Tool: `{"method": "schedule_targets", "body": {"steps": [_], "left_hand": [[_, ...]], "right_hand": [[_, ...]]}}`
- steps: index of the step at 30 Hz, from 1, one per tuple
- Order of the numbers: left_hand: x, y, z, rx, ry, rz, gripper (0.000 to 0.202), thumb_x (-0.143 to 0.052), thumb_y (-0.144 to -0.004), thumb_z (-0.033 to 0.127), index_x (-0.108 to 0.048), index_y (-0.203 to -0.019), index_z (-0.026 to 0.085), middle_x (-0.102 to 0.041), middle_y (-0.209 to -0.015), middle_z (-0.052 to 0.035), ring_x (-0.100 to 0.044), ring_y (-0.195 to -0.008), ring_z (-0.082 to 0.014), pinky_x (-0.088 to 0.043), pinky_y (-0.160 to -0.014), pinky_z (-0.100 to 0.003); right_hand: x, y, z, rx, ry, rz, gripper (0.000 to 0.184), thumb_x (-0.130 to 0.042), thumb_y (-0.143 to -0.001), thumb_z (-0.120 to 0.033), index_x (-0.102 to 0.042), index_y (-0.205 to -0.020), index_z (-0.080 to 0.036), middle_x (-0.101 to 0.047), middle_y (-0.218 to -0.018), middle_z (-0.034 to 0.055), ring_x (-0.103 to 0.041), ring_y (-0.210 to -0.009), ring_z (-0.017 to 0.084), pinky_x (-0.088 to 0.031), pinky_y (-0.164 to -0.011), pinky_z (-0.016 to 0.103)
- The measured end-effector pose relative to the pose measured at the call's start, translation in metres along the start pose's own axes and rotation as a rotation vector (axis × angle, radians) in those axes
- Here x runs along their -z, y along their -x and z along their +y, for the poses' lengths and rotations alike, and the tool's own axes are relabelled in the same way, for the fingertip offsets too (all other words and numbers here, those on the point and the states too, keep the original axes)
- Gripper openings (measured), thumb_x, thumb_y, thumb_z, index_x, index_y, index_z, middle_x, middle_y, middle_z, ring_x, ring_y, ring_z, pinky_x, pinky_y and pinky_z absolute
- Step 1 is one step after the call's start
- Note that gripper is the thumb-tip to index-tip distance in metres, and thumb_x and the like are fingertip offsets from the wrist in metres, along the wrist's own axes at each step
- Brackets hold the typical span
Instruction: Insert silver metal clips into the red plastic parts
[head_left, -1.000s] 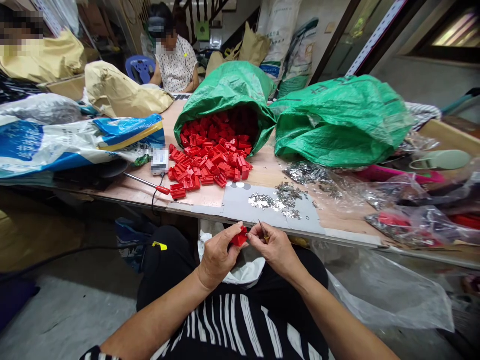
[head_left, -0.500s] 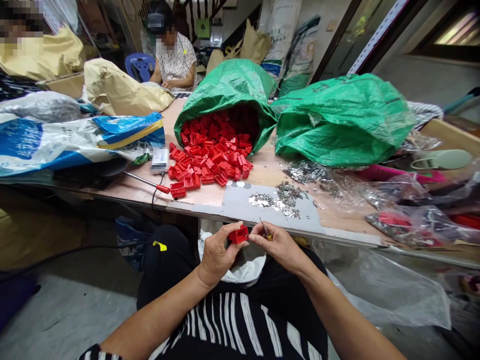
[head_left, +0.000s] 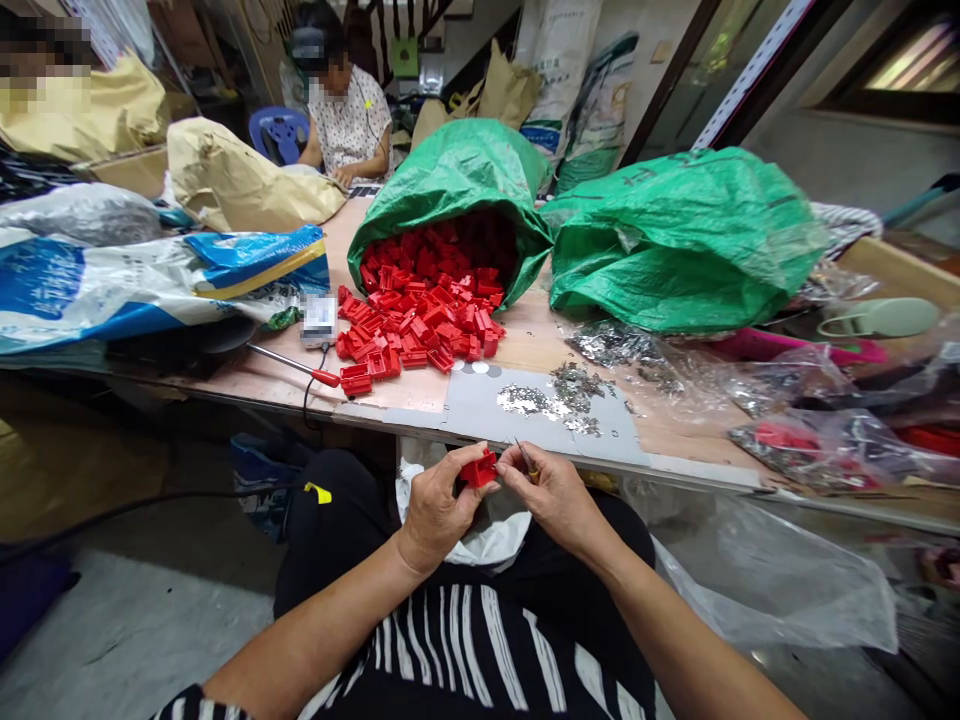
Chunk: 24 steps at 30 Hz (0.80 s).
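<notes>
The left hand (head_left: 439, 508) has its grip closed on a red plastic part (head_left: 478, 469), pinched between thumb and fingers and held above the lap, just in front of the near edge of the tabletop (head_left: 529, 335). The right hand (head_left: 551, 497) has its grip closed around a thin pointed tool (head_left: 532, 470), its tip directed upward; its fingertips are at the right end of the red part, and whether they touch it cannot be told. A white bag (head_left: 491, 545) lies open below both hands. On the tabletop, directly ahead, a grey sheet (head_left: 469, 402) carries loose small metal pieces (head_left: 532, 402). Beyond and to the left of it, a pile of red parts (head_left: 420, 325) spills from the mouth of a green sack (head_left: 457, 160); a second green sack (head_left: 690, 245) lies to its right. A red-handled tool (head_left: 324, 378) rests beside the pile's left edge, near a small white box (head_left: 319, 322). Across the tabletop sits a co-worker (head_left: 351, 130) in a dotted top, head lowered.
</notes>
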<state>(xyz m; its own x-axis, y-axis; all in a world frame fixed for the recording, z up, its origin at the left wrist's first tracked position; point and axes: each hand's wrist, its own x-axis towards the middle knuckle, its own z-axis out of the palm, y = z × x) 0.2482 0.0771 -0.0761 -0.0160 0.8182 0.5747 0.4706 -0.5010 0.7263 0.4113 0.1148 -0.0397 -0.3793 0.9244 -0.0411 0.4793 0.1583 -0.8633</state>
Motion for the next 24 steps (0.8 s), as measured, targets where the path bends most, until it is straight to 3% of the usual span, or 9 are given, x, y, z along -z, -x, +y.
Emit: {"method": "schedule_targets", "body": {"steps": [7,16,24], "left_hand": [[-0.0003,-0.0020,-0.0003,-0.014,-0.064,0.033,0.038,-0.067,-0.080,0.022,-0.054,-0.115,0.020,-0.067,-0.108,-0.0049,-0.066,-0.095,-0.0148,-0.053,-0.086,-0.024],[-0.0017,0.0002,-0.0035,-0.106,-0.114,0.033,0.043,-0.065,-0.080,0.016,-0.052,-0.120,0.019,-0.066,-0.112,-0.0073,-0.065,-0.100,-0.0166,-0.053,-0.089,-0.026],[-0.0013,0.0006,-0.0059,-0.054,-0.077,0.027,0.040,-0.064,-0.082,0.020,-0.054,-0.120,0.021,-0.066,-0.111,-0.0063,-0.065,-0.100,-0.0166,-0.053,-0.090,-0.027]], "right_hand": [[-0.0049,-0.0006,-0.0006,-0.066,-0.003,0.109,0.019,-0.053,-0.082,-0.033,-0.055,-0.076,-0.015,-0.054,-0.067,-0.0006,-0.046,-0.055,0.009,-0.036,-0.053,0.021],[-0.0051,0.0005,-0.0058,-0.065,0.150,0.187,0.016,-0.052,-0.079,-0.030,-0.055,-0.072,-0.016,-0.054,-0.061,-0.0009,-0.046,-0.053,0.009,-0.036,-0.053,0.021],[-0.0046,0.0014,-0.0069,-0.059,0.170,0.216,0.017,-0.052,-0.080,-0.031,-0.055,-0.072,-0.016,-0.055,-0.062,-0.0003,-0.047,-0.054,0.010,-0.036,-0.054,0.021]]}}
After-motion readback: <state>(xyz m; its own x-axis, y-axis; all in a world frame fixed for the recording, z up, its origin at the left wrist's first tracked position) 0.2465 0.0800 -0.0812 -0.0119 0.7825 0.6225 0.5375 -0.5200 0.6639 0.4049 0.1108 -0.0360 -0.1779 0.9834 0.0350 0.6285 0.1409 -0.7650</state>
